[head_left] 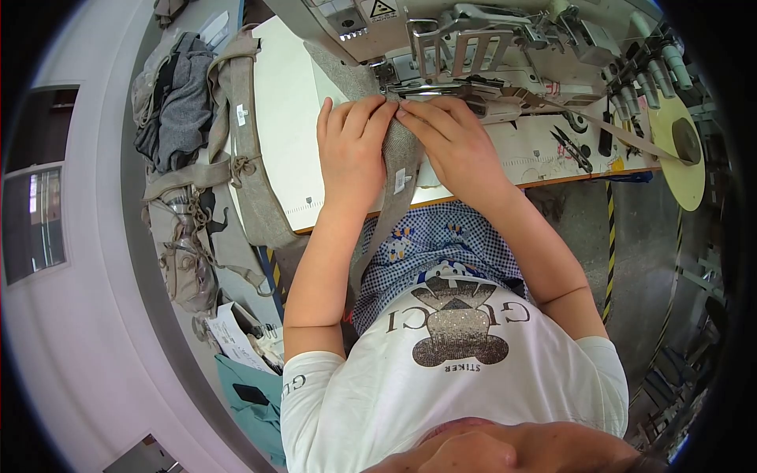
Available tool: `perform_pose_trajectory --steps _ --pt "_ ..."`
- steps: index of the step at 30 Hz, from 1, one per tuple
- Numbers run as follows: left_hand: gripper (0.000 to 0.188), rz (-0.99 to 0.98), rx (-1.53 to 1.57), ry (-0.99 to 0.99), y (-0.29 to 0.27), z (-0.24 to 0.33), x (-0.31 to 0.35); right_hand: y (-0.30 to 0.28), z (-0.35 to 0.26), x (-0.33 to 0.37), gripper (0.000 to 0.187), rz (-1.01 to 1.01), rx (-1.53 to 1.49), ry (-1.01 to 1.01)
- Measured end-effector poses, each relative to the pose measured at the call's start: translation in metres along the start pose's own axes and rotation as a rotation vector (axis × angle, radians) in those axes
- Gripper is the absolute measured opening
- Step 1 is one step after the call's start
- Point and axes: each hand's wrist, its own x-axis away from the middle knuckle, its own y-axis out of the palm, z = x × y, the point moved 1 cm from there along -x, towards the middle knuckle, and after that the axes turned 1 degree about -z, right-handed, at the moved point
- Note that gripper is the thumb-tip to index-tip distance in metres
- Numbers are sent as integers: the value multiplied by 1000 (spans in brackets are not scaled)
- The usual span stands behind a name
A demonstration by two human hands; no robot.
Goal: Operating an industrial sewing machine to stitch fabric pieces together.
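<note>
A long grey woven fabric strip (404, 154) runs from under the sewing machine's (386, 75) needle area, between my hands, and over the table's front edge towards my lap. A small white label sits on it. My left hand (352, 154) grips the strip's left edge, fingertips close to the presser foot and thumb side partly hidden. From the right, my right hand (457, 150) has its fingertips pinched on the same strip, meeting the left fingertips just in front of the foot. The exact spot under the fingertips is covered.
Folded grey fabric pieces (185, 102) and another labelled strip (251, 158) hang at the left of the white table (284, 118). Scissors (572, 150) lie on the right. A tan tape (623, 134) runs from a yellow reel (670, 173) to the machine. A phone (251, 394) rests on teal cloth.
</note>
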Motion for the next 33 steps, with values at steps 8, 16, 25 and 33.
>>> perform_pose_trajectory --steps 8,16,25,33 --pt "45 16 -15 -16 2 -1 0 1 0 1 51 -11 -4 9" --pt "45 106 35 7 12 -4 4 -1 1 2 51 -6 3 10" --pt "47 428 275 -19 46 -11 24 1 1 -2 52 -18 -29 -2" --pt "52 620 416 -95 57 8 29 6 -3 -2 53 10 32 -25"
